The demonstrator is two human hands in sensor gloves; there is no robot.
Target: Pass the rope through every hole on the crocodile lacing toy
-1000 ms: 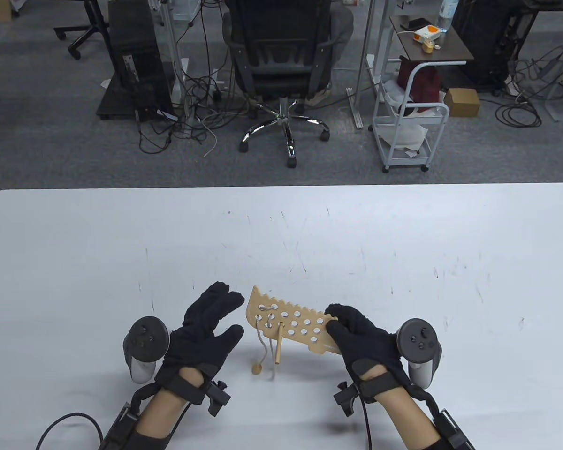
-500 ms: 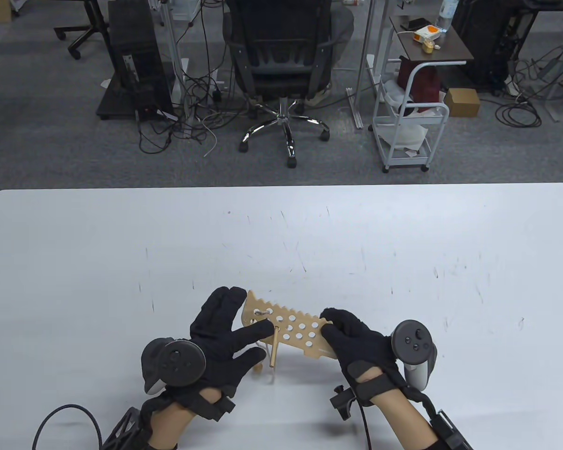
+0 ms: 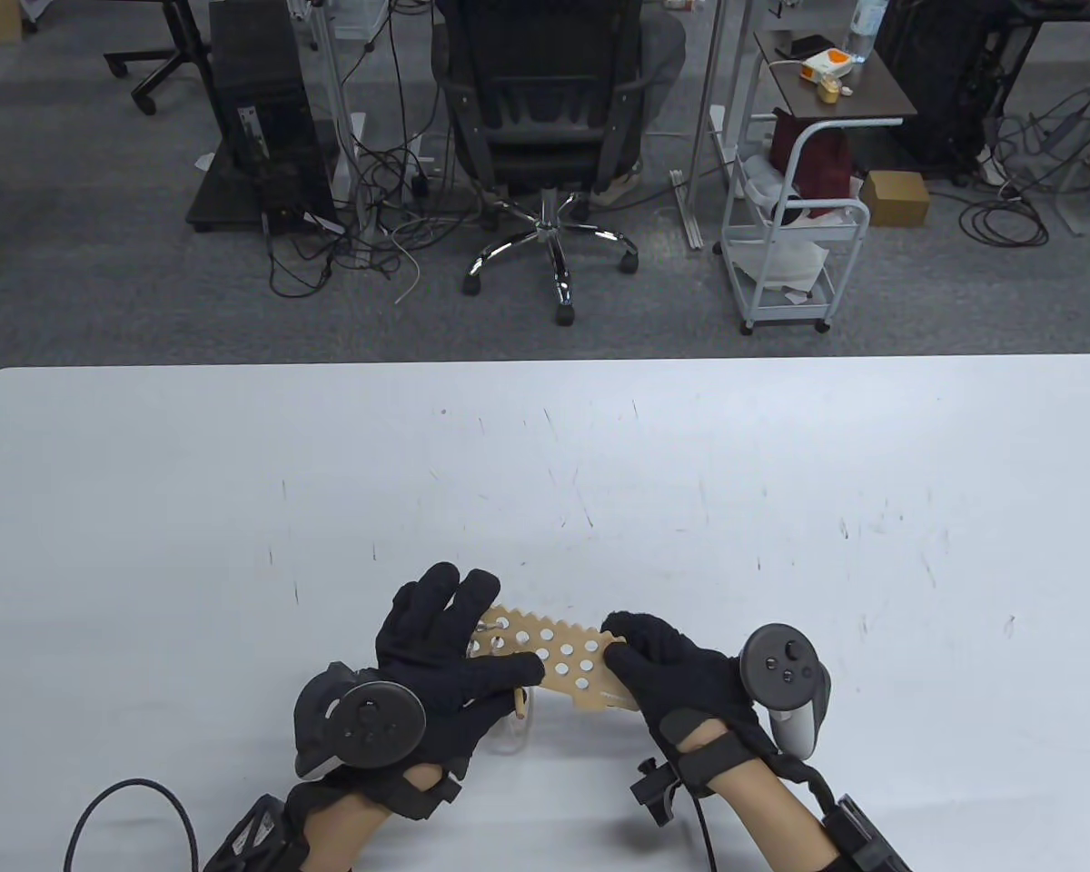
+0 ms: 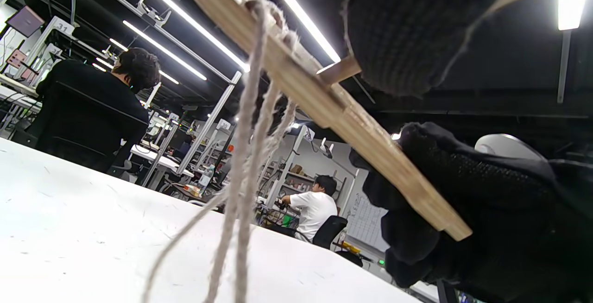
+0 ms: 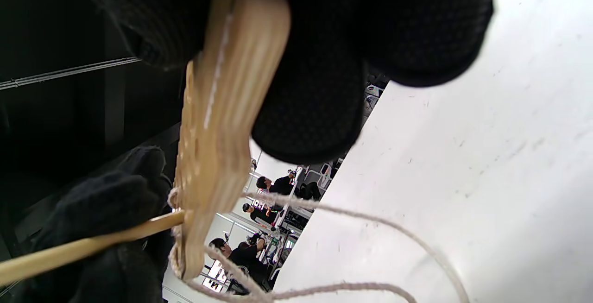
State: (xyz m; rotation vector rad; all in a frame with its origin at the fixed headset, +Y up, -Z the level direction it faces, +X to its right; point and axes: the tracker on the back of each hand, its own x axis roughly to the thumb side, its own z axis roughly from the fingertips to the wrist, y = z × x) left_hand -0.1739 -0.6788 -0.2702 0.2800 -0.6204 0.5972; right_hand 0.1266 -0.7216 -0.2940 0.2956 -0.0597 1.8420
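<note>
The right hand (image 3: 668, 668) grips the crocodile board (image 3: 563, 656) clear of the worktop (image 3: 781, 509) so the left hand (image 3: 445, 654), pinching the wooden needle (image 3: 519, 698), can draw rope (image 4: 245, 192) through.

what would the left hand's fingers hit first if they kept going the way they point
Probably nothing new: the left hand already lies on the crocodile board. Its fingers point up and right over the board's far edge toward bare table, though their height is unclear.
</note>
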